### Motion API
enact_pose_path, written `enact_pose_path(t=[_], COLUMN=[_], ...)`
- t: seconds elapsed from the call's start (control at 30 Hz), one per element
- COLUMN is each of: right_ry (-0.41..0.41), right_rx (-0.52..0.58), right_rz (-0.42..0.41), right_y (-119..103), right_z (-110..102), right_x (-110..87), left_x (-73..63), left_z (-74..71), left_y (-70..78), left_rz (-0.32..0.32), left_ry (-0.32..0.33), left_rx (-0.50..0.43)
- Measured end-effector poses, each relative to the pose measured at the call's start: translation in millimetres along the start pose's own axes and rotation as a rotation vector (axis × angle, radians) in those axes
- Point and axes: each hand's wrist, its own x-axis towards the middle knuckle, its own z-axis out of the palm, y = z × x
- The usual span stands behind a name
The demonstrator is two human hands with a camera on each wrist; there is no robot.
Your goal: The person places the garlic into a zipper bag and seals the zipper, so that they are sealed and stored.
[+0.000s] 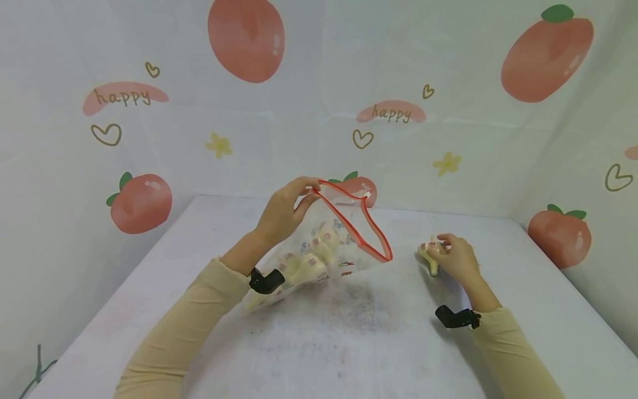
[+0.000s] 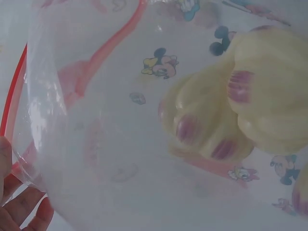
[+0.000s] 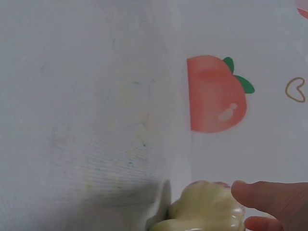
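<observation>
My left hand [image 1: 284, 213] pinches the upper edge of a clear plastic zip bag [image 1: 356, 259] printed with small cartoon figures. The bag's mouth, rimmed in red, gapes toward the right. Several pale yellow garlic bulbs [image 1: 310, 265] with purple patches lie inside, and the left wrist view shows the garlic [image 2: 202, 113] through the plastic. Over on the right, my right hand [image 1: 457, 259] grips another garlic bulb [image 1: 432, 266] by its patched side, its stem pointing toward me. In the right wrist view the thumb touches this garlic [image 3: 207, 207]; the other fingers are partly hidden.
A white table [image 1: 319, 354] with faint dark smudges spreads under both arms. Behind it hangs a white backdrop [image 1: 309, 127] printed with red fruit, hearts and flowers. At the lower left a green cord [image 1: 39, 368] shows beside the table edge.
</observation>
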Motion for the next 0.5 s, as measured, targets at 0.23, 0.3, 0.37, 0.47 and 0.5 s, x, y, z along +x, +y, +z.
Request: enact_pose_path(t=[0.23,0.3,0.37,0.47,0.5], right_ry=[0.004,-0.009,-0.019,-0.024,-0.023], right_rx=[-0.079,-0.099,-0.112,-0.114,-0.115], right_rz=[0.000,0.010,0.016,0.022,0.022], right_y=[1.2,0.2,-0.2,0.2,0.6], right_z=[6.0,6.9,7.9,9.6,10.0], right_x=[1.4,1.4,1.7,2.2,2.5], left_x=[-1.1,-1.6,-2.1,-2.7,-2.8], left_z=[1.9,2.7,3.2,4.1,4.3], left_y=[1.7,1.9,2.0,1.6,1.7], left_rz=[0.007,0.006,0.002,0.001,0.003], left_ry=[0.005,-0.002,-0.009,-0.014,-0.013], left_rx=[-0.019,-0.018,-0.016,-0.011,-0.011])
